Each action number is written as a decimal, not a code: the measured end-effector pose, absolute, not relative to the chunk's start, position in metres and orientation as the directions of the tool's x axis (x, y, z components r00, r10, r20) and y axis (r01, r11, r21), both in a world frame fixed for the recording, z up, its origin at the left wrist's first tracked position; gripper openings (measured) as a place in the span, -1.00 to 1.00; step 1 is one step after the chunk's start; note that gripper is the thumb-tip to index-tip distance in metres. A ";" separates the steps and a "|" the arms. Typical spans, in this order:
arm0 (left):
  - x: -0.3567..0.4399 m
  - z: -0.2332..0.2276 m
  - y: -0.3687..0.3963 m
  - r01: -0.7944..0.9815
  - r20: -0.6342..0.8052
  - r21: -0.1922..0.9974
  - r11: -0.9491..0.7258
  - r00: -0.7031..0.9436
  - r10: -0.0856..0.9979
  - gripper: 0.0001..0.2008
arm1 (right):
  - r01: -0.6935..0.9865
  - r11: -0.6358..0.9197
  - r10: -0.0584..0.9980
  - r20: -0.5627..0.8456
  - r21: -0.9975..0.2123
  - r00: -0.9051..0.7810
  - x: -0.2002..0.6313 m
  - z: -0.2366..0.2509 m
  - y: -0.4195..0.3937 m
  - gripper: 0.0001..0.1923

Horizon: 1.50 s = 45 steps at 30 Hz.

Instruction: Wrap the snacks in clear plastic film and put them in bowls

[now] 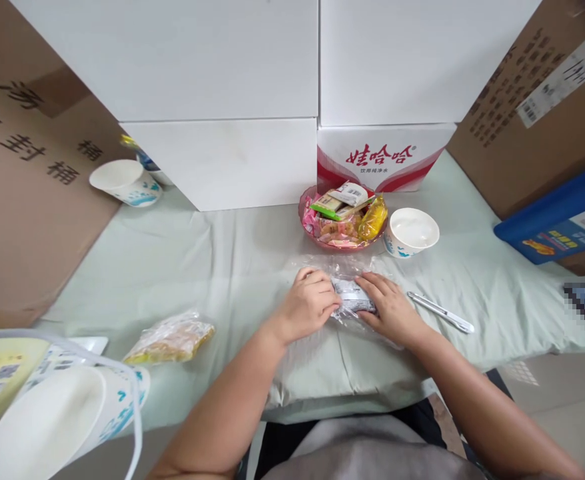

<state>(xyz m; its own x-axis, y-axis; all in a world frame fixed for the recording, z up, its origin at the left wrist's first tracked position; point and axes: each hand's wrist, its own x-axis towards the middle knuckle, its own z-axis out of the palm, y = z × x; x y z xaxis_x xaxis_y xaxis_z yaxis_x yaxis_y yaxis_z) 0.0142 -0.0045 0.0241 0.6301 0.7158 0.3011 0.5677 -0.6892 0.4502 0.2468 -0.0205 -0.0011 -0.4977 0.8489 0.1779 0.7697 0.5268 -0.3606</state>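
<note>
Here the printed packet (353, 297) is held amid clear plastic (341, 266), one end pinched by the curled left hand (306, 303), the other clasped between thumb and fingers of the right hand (390, 307), presumably against slipping.

Two hands (308, 303), one bowl (307, 230), one pen (442, 312), at least three cups (412, 232)

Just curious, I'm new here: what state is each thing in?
Left hand: curled, at the packet
Right hand: spread over the packet
Packet: between hands, seal unclear
Clear plastic: crumpled
Bowl: full of wrapped snacks
Cup beside bowl: lidless, upright
Pen: lying flat
Snack at left: wrapped
Front left cup: lidless
Back left cup: lidless
</note>
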 end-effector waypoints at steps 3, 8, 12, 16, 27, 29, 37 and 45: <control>0.006 0.031 -0.005 0.478 0.189 0.576 -0.663 0.711 0.677 -0.83 | 0.787 0.467 0.883 0.178 -0.403 -0.433 0.256 -0.006 -0.016 -0.40; -0.001 0.032 -0.008 0.626 -0.137 0.642 -0.443 0.662 0.737 -0.88 | 0.749 0.303 0.946 0.282 -0.589 -0.161 0.285 -0.007 -0.013 -0.44; 0.003 0.026 -0.006 0.714 -0.133 0.568 -0.410 0.571 0.810 -0.88 | 0.659 0.220 0.907 0.399 -0.719 0.133 0.294 0.011 -0.004 -0.42; 0.011 0.017 -0.002 0.641 0.102 0.545 -0.540 0.589 0.802 -0.90 | 0.725 0.332 0.800 0.587 -0.603 0.121 0.269 0.052 0.023 -0.38; 0.013 -0.001 0.003 0.623 0.159 0.511 -0.592 0.608 0.777 -0.38 | 0.845 0.467 0.797 0.537 -0.259 -0.276 0.183 0.061 0.101 -0.52; 0.013 0.003 0.000 0.661 0.129 0.480 -0.577 0.597 0.792 -0.36 | 0.800 0.548 0.753 0.560 -0.243 -0.345 0.189 0.051 0.068 -0.63; 0.017 0.014 -0.010 0.787 0.075 0.415 -0.456 0.469 0.880 -0.67 | 0.702 0.669 0.741 0.148 -0.245 -0.655 0.249 -0.019 -0.076 -0.36; 0.002 0.006 -0.006 0.949 0.144 0.255 -0.186 0.153 0.978 -0.80 | 0.597 0.753 0.624 0.013 -0.278 -0.781 0.295 -0.014 -0.116 -0.23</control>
